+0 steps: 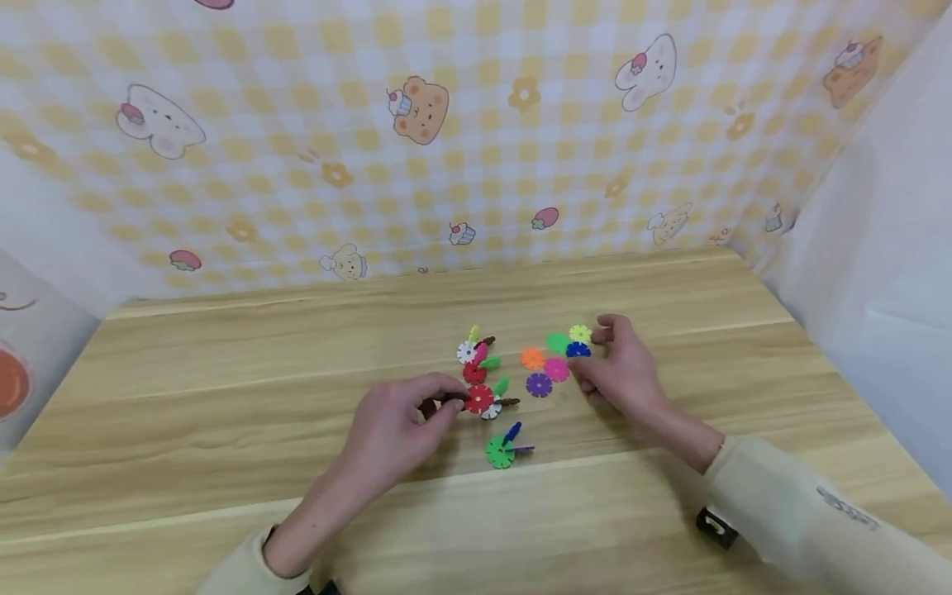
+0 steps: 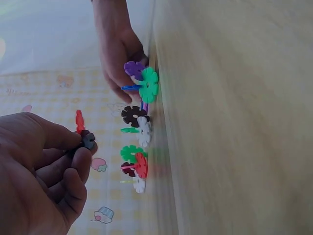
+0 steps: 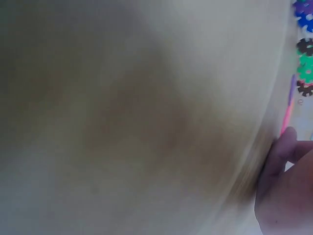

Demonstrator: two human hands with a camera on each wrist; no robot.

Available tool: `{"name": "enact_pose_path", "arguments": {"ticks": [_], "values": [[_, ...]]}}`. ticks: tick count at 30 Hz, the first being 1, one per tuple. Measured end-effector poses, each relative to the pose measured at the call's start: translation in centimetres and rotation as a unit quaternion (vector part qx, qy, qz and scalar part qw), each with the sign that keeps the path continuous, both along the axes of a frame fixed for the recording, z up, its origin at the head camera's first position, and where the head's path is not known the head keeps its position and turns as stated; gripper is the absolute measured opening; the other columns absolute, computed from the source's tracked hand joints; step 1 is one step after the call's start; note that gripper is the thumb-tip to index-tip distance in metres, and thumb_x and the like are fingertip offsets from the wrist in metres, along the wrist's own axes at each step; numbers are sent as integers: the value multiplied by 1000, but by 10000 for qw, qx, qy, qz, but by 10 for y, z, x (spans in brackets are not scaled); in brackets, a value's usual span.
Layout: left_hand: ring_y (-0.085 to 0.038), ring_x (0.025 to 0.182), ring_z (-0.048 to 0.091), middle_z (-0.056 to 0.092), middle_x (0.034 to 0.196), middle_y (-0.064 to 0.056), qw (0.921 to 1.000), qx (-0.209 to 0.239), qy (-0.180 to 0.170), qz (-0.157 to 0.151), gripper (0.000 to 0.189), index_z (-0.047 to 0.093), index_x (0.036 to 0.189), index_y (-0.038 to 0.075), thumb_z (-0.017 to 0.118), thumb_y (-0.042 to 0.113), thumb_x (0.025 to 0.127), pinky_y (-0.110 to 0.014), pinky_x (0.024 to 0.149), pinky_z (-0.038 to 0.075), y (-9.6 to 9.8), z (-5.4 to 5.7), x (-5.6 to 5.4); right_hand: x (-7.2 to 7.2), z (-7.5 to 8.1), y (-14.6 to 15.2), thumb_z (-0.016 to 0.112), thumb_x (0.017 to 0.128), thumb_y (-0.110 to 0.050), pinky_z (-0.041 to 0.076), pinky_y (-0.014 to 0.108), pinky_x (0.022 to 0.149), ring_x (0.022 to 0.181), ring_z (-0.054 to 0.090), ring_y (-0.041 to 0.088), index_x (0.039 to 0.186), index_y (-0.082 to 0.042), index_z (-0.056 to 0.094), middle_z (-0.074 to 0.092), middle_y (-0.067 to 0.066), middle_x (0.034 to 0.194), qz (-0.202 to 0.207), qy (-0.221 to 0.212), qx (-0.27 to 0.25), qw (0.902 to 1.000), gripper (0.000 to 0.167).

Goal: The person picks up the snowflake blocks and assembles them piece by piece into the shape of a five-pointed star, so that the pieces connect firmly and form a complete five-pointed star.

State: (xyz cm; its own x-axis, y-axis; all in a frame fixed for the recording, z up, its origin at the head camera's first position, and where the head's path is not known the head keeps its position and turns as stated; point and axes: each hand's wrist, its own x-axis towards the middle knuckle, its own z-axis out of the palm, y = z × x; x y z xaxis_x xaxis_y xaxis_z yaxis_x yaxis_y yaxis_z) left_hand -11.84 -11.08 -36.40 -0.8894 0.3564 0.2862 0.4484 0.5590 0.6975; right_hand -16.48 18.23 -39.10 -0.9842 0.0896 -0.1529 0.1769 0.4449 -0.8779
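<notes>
My left hand point(image 1: 397, 426) pinches a dark brown notched plastic disc point(image 2: 88, 141) between thumb and fingers. A red disc point(image 1: 479, 398) is joined to it and stands out beyond the fingertips. My right hand point(image 1: 628, 370) is at the right of a flat group of loose discs, its fingertips by the blue disc point(image 1: 578, 350) and pink disc point(image 1: 556, 369); whether they touch is hard to tell. Orange point(image 1: 532, 358), purple point(image 1: 539, 384), green point(image 1: 557, 342) and yellow point(image 1: 580, 334) discs lie in that group. The right wrist view is mostly blurred tabletop.
Joined disc clusters stand in a column between the hands: one with a white disc point(image 1: 466, 353) at the back, one with a white disc point(image 1: 491, 411) mid-table, and a green disc point(image 1: 500, 452) with blue and purple pieces in front. A checked cloth point(image 1: 476, 165) hangs behind the wooden table point(image 1: 260, 372).
</notes>
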Motion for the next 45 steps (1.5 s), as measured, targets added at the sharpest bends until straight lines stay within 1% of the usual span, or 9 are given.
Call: {"name": "enact_pose_path", "arguments": {"ticks": [4,8,13,18,25,29,32,39,45], "values": [[-3,68,58,76,88,8,9999,100,88,-110,21,79,100,17,74,2,87,-22,53,46,2,0,2,-12,-3,-2,70,93,-7,53,29,51,61,61,16,146,5,43,60,23,120,230,442,845,9952,60],[-1,68,57,75,87,9,9997,59,196,-136,20,79,99,17,74,3,87,-22,52,44,4,0,3,-16,-5,-2,68,94,-4,52,26,50,56,61,14,125,7,61,67,21,95,309,613,981,9928,33],[0,67,57,75,86,10,9997,60,222,-110,19,79,98,17,73,3,87,-22,51,42,5,-2,4,-5,-5,3,72,92,-3,56,23,55,58,64,11,108,10,68,70,13,81,250,459,249,9983,21],[0,66,56,75,86,11,9997,-6,224,-78,19,79,98,18,74,3,86,-22,51,42,5,-5,4,13,0,7,68,97,-6,61,25,69,71,74,9,120,14,66,77,17,98,205,-104,-796,9966,30],[1,63,54,74,85,12,9996,-171,202,-66,17,80,97,20,76,6,87,-22,49,40,8,-6,5,37,12,-10,54,106,-9,60,31,83,92,77,15,138,15,53,69,27,124,705,-849,-2195,9693,40],[0,60,53,75,85,10,9996,-273,90,-11,16,80,98,19,74,7,89,-22,47,39,10,-7,2,49,19,-29,56,105,-8,60,33,84,91,77,16,133,18,53,71,26,116,930,-909,-2717,9535,38],[0,60,53,76,87,10,9994,-346,12,28,17,80,99,19,74,7,88,-22,47,39,11,-9,1,55,24,-44,60,102,-8,61,36,81,84,77,18,122,16,57,74,19,102,1021,-978,-2800,9495,32],[2,59,51,76,85,10,9993,-326,168,-112,15,80,96,19,75,7,88,-21,50,40,14,-12,4,59,28,-68,66,99,-9,63,35,74,74,76,19,107,9,61,76,16,91,855,-873,-2534,9596,20],[2,64,57,76,82,8,9992,60,-361,-162,11,81,93,16,79,7,88,-20,56,47,17,-10,6,57,25,-71,64,100,-7,62,32,71,72,75,19,107,9,62,77,17,88,801,-662,-2182,9703,17]]}}
